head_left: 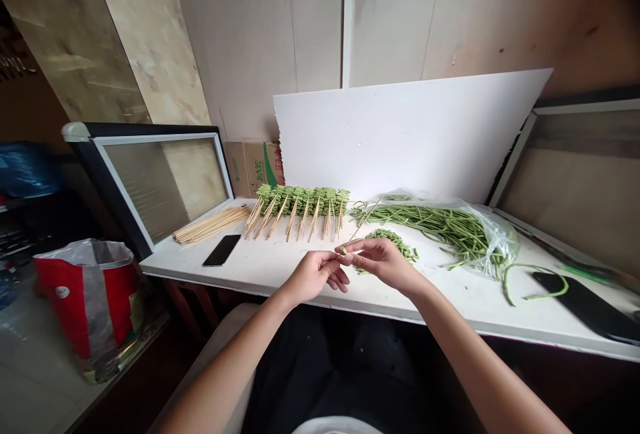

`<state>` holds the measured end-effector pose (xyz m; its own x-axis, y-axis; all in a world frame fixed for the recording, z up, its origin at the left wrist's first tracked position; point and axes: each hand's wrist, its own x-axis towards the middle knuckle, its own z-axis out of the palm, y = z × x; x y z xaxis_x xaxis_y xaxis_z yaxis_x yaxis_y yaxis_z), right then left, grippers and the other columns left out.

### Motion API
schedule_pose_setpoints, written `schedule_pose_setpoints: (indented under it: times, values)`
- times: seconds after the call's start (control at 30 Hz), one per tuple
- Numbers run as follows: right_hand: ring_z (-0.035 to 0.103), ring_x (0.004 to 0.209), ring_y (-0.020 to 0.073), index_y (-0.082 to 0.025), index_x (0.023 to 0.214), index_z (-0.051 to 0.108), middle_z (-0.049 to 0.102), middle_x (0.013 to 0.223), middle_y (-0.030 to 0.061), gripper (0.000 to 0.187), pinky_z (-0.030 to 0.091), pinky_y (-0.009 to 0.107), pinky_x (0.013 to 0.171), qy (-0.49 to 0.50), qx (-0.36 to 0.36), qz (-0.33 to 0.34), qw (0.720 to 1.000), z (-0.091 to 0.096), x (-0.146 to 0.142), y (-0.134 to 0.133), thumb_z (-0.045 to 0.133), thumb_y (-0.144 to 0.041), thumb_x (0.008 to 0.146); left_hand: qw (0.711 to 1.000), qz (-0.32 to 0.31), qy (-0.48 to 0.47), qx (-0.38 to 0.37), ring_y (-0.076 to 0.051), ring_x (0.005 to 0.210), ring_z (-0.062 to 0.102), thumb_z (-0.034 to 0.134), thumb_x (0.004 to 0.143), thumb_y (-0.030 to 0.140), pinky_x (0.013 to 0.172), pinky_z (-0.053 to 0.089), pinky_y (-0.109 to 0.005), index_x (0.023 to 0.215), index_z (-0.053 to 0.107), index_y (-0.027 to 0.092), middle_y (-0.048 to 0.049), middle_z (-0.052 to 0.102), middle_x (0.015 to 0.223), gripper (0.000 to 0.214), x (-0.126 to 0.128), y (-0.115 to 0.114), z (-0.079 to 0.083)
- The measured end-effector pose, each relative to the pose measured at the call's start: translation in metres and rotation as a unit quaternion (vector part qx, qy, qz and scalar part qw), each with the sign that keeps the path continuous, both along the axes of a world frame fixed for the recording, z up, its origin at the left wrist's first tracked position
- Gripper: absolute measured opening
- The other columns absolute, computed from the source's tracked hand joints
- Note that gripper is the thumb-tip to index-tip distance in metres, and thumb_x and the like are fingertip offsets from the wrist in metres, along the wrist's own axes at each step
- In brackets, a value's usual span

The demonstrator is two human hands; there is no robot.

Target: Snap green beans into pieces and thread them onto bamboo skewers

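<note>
My left hand and my right hand meet over the front of the white table. The right hand pinches a thin bamboo skewer that slants up and away to the right. The left hand's fingers are closed on a small green bean piece at the skewer's near end. Just beyond the right hand lies a small pile of cut bean pieces. A row of finished bean skewers lies further back.
Long green beans spill from a clear plastic bag on the right. Bare skewers and a phone lie at the left. A second dark phone rests far right. A red bucket stands on the floor.
</note>
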<state>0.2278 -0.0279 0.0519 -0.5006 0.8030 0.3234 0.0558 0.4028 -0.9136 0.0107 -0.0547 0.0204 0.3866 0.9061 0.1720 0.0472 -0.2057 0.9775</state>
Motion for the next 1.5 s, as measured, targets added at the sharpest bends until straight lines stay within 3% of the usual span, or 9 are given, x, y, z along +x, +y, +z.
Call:
schedule_pose_setpoints:
  times: [0.1, 0.2, 0.3, 0.4, 0.57, 0.7, 0.9, 1.03, 1.5]
  values:
    - [0.073, 0.101, 0.0284, -0.025, 0.103, 0.086, 0.081, 0.113, 0.011, 0.04, 0.059, 0.04, 0.085, 0.048, -0.008, -0.076, 0.996, 0.001, 0.009, 0.008, 0.087, -0.058, 0.08, 0.997, 0.043, 0.049, 0.043, -0.018, 0.066, 0.072, 0.056, 0.103, 0.054, 0.064, 0.053, -0.029, 0.12, 0.07, 0.011, -0.0115, 0.076, 0.088, 0.048, -0.01, 0.006, -0.002]
    - [0.071, 0.092, 0.0243, -0.025, 0.099, 0.085, 0.08, 0.097, 0.008, 0.04, 0.058, 0.035, 0.077, 0.162, -0.026, -0.146, 0.976, 0.003, 0.021, 0.019, 0.089, -0.059, 0.077, 0.975, 0.119, 0.116, 0.147, -0.015, 0.063, 0.062, 0.051, 0.105, 0.044, 0.066, 0.049, -0.027, 0.119, 0.074, 0.012, -0.0093, 0.076, 0.088, 0.042, -0.024, 0.008, 0.002]
    - [0.068, 0.085, 0.0186, -0.029, 0.1, 0.082, 0.074, 0.09, 0.0031, 0.037, 0.058, 0.03, 0.073, 0.285, -0.062, -0.146, 0.945, 0.006, 0.031, 0.026, 0.086, -0.06, 0.081, 0.946, 0.184, 0.172, 0.204, -0.015, 0.06, 0.055, 0.046, 0.107, 0.045, 0.063, 0.044, -0.026, 0.114, 0.078, 0.014, -0.006, 0.073, 0.081, 0.045, -0.034, 0.006, 0.012]
    - [0.07, 0.092, 0.0192, -0.031, 0.107, 0.078, 0.075, 0.097, 0.0031, 0.041, 0.058, 0.029, 0.074, 0.316, -0.089, -0.132, 0.935, 0.009, 0.035, 0.027, 0.081, -0.065, 0.085, 0.925, 0.217, 0.194, 0.246, -0.014, 0.058, 0.053, 0.047, 0.107, 0.043, 0.061, 0.042, -0.025, 0.115, 0.08, 0.015, -0.0045, 0.073, 0.076, 0.044, -0.037, 0.002, 0.018]
    - [0.07, 0.122, 0.0239, -0.031, 0.106, 0.075, 0.078, 0.125, 0.0037, 0.041, 0.058, 0.029, 0.078, 0.311, -0.116, -0.125, 0.935, 0.01, 0.033, 0.022, 0.082, -0.065, 0.084, 0.918, 0.227, 0.19, 0.265, -0.011, 0.051, 0.048, 0.051, 0.104, 0.037, 0.057, 0.043, -0.025, 0.121, 0.078, 0.016, -0.0065, 0.081, 0.092, 0.038, -0.033, -0.003, 0.016]
    - [0.065, 0.134, 0.0236, -0.033, 0.102, 0.077, 0.08, 0.124, 0.0018, 0.034, 0.055, 0.025, 0.071, 0.338, -0.125, -0.114, 0.926, 0.011, 0.033, 0.02, 0.086, -0.058, 0.082, 0.919, 0.218, 0.194, 0.263, -0.012, 0.05, 0.05, 0.049, 0.104, 0.034, 0.057, 0.044, -0.026, 0.117, 0.079, 0.017, -0.0058, 0.081, 0.091, 0.036, -0.029, -0.008, 0.019]
    - [0.065, 0.135, 0.026, -0.033, 0.103, 0.078, 0.081, 0.122, 0.0031, 0.038, 0.055, 0.025, 0.066, 0.328, -0.099, -0.135, 0.93, 0.012, 0.034, 0.019, 0.087, -0.061, 0.079, 0.91, 0.223, 0.216, 0.276, -0.014, 0.057, 0.056, 0.05, 0.103, 0.03, 0.062, 0.046, -0.026, 0.112, 0.081, 0.017, -0.004, 0.08, 0.084, 0.034, -0.028, -0.011, 0.025]
    - [0.065, 0.136, 0.0271, -0.033, 0.102, 0.078, 0.081, 0.122, 0.0034, 0.037, 0.054, 0.025, 0.063, 0.322, -0.102, -0.129, 0.932, 0.011, 0.032, 0.018, 0.087, -0.061, 0.08, 0.906, 0.23, 0.223, 0.275, -0.013, 0.054, 0.052, 0.05, 0.104, 0.03, 0.061, 0.044, -0.026, 0.115, 0.081, 0.017, -0.0036, 0.08, 0.083, 0.035, -0.029, -0.009, 0.023]
    - [0.07, 0.13, 0.0289, -0.03, 0.099, 0.082, 0.081, 0.12, 0.0061, 0.033, 0.054, 0.025, 0.064, 0.312, -0.078, -0.134, 0.938, 0.01, 0.033, 0.019, 0.088, -0.056, 0.079, 0.897, 0.232, 0.228, 0.301, -0.016, 0.061, 0.063, 0.052, 0.103, 0.025, 0.07, 0.052, -0.028, 0.113, 0.082, 0.017, -0.0034, 0.079, 0.081, 0.033, -0.031, -0.007, 0.018]
